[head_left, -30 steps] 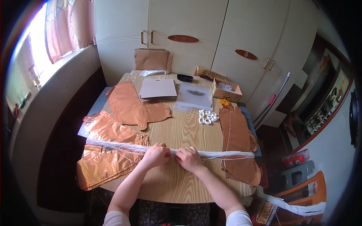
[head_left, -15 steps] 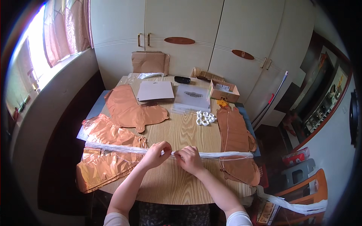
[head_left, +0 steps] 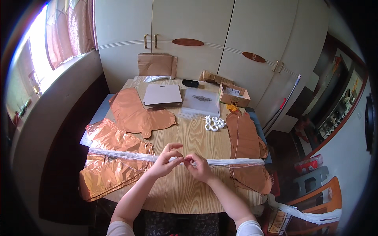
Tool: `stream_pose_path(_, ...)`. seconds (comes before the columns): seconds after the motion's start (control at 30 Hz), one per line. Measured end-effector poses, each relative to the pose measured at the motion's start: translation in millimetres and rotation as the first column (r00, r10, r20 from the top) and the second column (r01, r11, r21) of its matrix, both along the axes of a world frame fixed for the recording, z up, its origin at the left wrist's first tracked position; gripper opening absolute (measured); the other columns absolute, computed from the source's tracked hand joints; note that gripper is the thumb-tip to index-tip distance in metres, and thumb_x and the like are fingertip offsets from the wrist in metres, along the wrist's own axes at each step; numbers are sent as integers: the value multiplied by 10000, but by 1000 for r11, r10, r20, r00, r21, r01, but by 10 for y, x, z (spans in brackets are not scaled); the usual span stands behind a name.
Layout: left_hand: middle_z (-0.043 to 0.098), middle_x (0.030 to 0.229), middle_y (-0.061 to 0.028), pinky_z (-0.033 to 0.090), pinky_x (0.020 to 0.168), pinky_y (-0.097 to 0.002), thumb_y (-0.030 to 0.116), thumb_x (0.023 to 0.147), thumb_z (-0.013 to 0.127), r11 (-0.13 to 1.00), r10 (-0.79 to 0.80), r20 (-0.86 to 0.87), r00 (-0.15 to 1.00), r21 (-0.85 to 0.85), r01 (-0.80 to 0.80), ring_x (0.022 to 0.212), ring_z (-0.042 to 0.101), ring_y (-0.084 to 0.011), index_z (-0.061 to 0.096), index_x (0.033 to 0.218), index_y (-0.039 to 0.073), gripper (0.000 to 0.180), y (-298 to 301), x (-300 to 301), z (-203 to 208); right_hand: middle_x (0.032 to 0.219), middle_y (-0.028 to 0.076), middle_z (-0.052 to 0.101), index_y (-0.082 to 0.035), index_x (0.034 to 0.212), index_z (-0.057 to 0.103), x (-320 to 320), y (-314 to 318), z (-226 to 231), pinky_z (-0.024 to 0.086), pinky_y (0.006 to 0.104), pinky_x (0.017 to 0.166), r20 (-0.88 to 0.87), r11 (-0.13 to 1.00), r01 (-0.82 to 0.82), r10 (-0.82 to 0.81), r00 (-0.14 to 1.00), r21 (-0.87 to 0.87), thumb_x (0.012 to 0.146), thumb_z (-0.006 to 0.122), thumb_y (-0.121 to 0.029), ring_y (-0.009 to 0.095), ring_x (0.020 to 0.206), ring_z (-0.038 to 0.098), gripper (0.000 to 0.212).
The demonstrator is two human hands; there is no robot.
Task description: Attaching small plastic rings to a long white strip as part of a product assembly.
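A long bundle of white strings [head_left: 236, 161] lies across the table from left to right, over copper-coloured foil balloons at both ends. My left hand [head_left: 167, 161] is over the middle of the bundle, its upper finger lifted and its thumb and another finger pinched. Close against it, my right hand [head_left: 199, 167] pinches with thumb and forefinger. A thin strand seems to run into both pinches, though the fingertips largely hide it. Flat foil balloons [head_left: 106, 179] lie left of my left hand, and a stack of matte copper balloons [head_left: 246, 137] lies on the right.
Several white ribbon rolls [head_left: 214, 124] sit beyond my right hand. Farther back are a grey-white card stack [head_left: 162, 94], clear plastic bags [head_left: 201, 101], an open cardboard box [head_left: 234, 95] and a black pouch [head_left: 190, 83]. Another white string bundle [head_left: 307, 215] hangs over a wooden chair [head_left: 334, 192] at right.
My left hand has shifted slightly right, and its upper finger has lifted. My fingertips now meet closer together over the string bundle, which lies as before.
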State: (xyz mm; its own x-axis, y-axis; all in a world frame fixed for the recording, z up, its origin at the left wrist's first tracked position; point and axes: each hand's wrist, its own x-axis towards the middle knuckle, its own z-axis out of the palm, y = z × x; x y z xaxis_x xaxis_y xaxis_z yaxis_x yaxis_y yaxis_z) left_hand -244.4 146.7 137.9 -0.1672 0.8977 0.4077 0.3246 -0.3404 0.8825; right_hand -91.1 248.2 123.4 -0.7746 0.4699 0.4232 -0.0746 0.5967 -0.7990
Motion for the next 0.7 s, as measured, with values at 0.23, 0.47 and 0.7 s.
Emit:
stream_pose_path(0.23,387,1231,-100,327,940,-365,197,878,549,998,-51,334,941,-18,61,1134,390,-212,618,861,44,169,44,30,-125,1060,48,511,-31,1104,479,-95,-32,-147,428,276,859,-284,721,-441,339,897,-535,871,523,-36,121,1006,504,237)
stream_pose_path(0.47,583,835,-15,428,709,-266,119,891,517,994,-96,917,387,65,92,814,541,-113,577,853,73,84,8,-179,-66,821,0,580,-13,938,577,-90,152,-251,425,231,725,33,897,-97,123,992,-432,900,529,-158,75,765,513,157)
stream_pose_path(0.7,598,811,-38,483,620,-223,141,893,531,978,10,941,338,-79,191,757,599,-147,570,883,38,111,-60,-262,20,684,-41,483,-30,881,575,-106,240,-307,445,194,611,-179,861,-53,-45,983,-506,904,538,-221,39,606,470,196)
